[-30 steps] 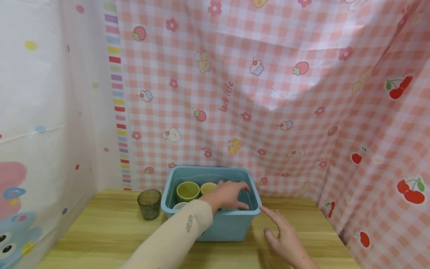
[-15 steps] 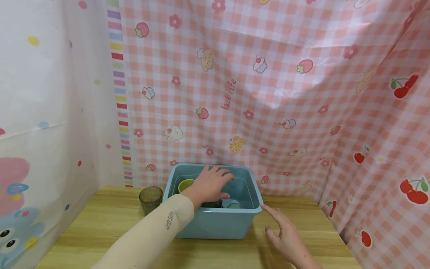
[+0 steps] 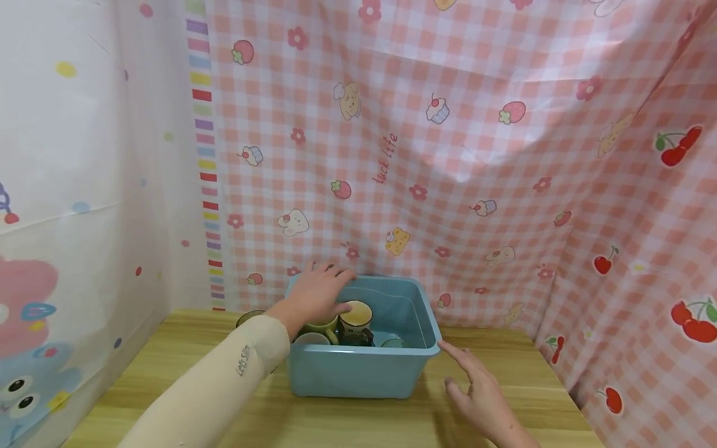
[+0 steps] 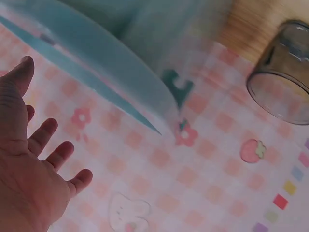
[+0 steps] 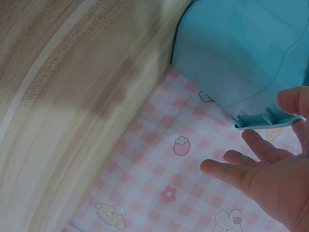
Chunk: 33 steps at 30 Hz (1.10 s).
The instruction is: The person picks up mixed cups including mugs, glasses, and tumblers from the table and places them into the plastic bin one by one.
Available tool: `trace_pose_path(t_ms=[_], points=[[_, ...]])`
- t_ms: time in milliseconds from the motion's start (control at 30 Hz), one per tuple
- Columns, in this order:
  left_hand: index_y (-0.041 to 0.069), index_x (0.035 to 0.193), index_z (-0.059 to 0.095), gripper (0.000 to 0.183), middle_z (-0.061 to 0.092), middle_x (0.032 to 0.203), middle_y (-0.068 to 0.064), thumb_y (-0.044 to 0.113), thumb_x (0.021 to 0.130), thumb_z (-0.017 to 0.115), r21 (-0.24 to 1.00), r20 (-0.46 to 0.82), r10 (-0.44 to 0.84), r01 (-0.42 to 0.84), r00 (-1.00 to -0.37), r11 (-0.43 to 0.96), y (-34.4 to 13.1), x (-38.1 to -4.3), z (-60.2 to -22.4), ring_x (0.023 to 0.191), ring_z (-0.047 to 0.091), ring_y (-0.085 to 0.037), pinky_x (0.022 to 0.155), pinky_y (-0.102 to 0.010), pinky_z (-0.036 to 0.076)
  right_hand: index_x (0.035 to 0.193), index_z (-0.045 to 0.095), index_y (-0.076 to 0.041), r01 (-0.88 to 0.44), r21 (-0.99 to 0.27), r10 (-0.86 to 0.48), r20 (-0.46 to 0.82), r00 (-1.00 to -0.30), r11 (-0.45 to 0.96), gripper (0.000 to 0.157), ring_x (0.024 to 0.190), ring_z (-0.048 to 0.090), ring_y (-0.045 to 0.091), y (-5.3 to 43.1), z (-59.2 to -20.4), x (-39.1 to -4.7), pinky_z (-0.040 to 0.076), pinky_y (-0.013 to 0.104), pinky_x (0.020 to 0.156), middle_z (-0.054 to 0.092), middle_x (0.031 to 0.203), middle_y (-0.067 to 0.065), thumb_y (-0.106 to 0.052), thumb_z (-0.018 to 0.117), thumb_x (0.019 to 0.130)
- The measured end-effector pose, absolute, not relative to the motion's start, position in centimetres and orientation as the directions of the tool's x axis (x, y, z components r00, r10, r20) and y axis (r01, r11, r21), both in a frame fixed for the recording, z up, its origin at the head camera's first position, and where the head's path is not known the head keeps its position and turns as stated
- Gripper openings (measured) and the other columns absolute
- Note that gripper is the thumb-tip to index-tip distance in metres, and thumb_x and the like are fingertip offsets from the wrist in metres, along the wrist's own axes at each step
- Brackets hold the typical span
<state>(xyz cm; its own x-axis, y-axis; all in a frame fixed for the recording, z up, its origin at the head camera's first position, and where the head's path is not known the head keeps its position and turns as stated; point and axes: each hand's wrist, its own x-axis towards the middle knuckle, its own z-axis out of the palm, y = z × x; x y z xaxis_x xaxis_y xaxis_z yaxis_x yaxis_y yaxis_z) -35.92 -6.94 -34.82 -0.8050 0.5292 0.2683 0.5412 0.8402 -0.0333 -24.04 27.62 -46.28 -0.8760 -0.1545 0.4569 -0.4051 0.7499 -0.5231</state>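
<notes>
A blue plastic bin (image 3: 358,373) stands on the table with several cups in it. My left hand (image 3: 316,292) hovers over the bin's left side, fingers spread, holding nothing. Beneath it, partly hidden, are a green mug (image 3: 330,328) and a white cup (image 3: 312,339). A dark mug with a cream inside (image 3: 355,316) sits just right of them. On the bin floor further right lies a pale round piece (image 3: 394,343). My right hand (image 3: 476,392) is beside the front right corner, its index fingertip at the rim and the other fingers relaxed.
A smoky glass tumbler (image 4: 282,72) stands left of the bin, mostly behind my left forearm in the head view. The wooden table (image 3: 358,423) extends in front. A pink checked curtain (image 3: 448,155) hangs right behind the bin.
My left hand has swept left, from over the bin's right half to its left side, uncovering the cream-lined mug. Its forearm now covers most of the tumbler. The right hand stays by the corner.
</notes>
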Motion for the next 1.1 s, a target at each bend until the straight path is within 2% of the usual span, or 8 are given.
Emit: trace_pose_path(t_ms=[67,300,533,700,833,933,1000,1100], points=[[0.022,0.149,0.058,0.061,0.061,0.154,-0.006,0.051,0.098,0.076,-0.031,0.273,0.509,0.521,-0.816,0.853,-7.6,-35.9,-34.5,0.148,0.049,-0.036,0.125,-0.065,0.033,0.156,0.056,-0.03,-0.405,-0.527,-0.156,0.453,-0.878,0.747,0.073,0.146,0.047,0.058,27.6,-46.2,-24.0,0.048,0.074,0.108,0.06,0.155,0.019,0.005,0.072,0.093],[0.018,0.155,0.054,0.068,0.06,0.156,-0.01,0.05,0.099,0.075,-0.004,0.285,0.442,0.46,-0.851,0.888,-10.4,-36.1,-33.6,0.147,0.05,-0.038,0.124,-0.064,0.037,0.156,0.055,-0.031,-0.407,-0.518,-0.158,0.458,-0.875,0.752,0.074,0.146,0.047,0.058,27.6,-46.0,-24.1,0.053,0.071,0.102,0.059,0.155,0.02,0.005,0.072,0.093],[0.015,0.154,0.053,0.069,0.063,0.151,-0.012,0.045,0.098,0.077,0.117,0.288,0.352,0.397,-0.891,0.91,-14.6,-35.6,-33.7,0.146,0.051,-0.041,0.124,-0.065,0.037,0.157,0.054,-0.033,-0.39,-0.528,-0.155,0.434,-0.887,0.755,0.074,0.146,0.046,0.058,27.5,-45.8,-24.1,0.05,0.074,0.105,0.059,0.156,0.019,0.003,0.072,0.095],[0.01,0.154,0.053,0.069,0.062,0.151,-0.018,0.042,0.098,0.078,0.196,0.269,0.292,0.349,-0.918,0.917,-18.2,-35.4,-34.6,0.144,0.051,-0.047,0.12,-0.07,0.038,0.157,0.054,-0.032,-0.391,-0.531,-0.157,0.431,-0.889,0.752,0.074,0.146,0.046,0.059,27.4,-45.8,-24.0,0.048,0.075,0.107,0.058,0.156,0.019,0.003,0.071,0.095],[0.005,0.149,0.056,0.066,0.069,0.138,-0.019,0.04,0.098,0.078,0.244,0.274,0.269,0.337,-0.923,0.909,-20.9,-35.2,-35.7,0.129,0.062,-0.044,0.109,-0.064,0.05,0.157,0.053,-0.031,-0.391,-0.535,-0.157,0.43,-0.889,0.749,0.074,0.146,0.046,0.058,27.4,-45.9,-24.1,0.047,0.074,0.108,0.058,0.157,0.019,0.004,0.071,0.094],[0.003,0.142,0.059,0.062,0.07,0.133,-0.02,0.039,0.096,0.08,0.279,0.278,0.261,0.338,-0.924,0.899,-22.4,-34.9,-36.5,0.121,0.066,-0.043,0.101,-0.062,0.055,0.157,0.053,-0.031,-0.388,-0.538,-0.156,0.427,-0.891,0.748,0.074,0.147,0.046,0.057,27.5,-46.0,-24.1,0.047,0.073,0.109,0.058,0.158,0.018,0.004,0.071,0.094],[0.001,0.146,0.056,0.067,0.068,0.138,-0.023,0.039,0.096,0.08,0.3,0.244,0.253,0.321,-0.936,0.898,-23.1,-34.7,-36.9,0.124,0.065,-0.047,0.103,-0.063,0.053,0.157,0.053,-0.031,-0.387,-0.538,-0.156,0.425,-0.892,0.749,0.074,0.147,0.047,0.057,27.5,-46.1,-24.0,0.047,0.073,0.11,0.058,0.158,0.017,0.003,0.071,0.094],[-0.001,0.154,0.046,0.079,0.061,0.149,-0.027,0.042,0.097,0.079,0.352,0.121,0.228,0.257,-0.966,0.9,-24.0,-34.3,-37.5,0.132,0.061,-0.051,0.107,-0.066,0.051,0.157,0.053,-0.031,-0.384,-0.537,-0.155,0.422,-0.893,0.751,0.073,0.146,0.047,0.057,27.5,-46.2,-24.0,0.047,0.073,0.109,0.058,0.157,0.016,0.003,0.071,0.095]])
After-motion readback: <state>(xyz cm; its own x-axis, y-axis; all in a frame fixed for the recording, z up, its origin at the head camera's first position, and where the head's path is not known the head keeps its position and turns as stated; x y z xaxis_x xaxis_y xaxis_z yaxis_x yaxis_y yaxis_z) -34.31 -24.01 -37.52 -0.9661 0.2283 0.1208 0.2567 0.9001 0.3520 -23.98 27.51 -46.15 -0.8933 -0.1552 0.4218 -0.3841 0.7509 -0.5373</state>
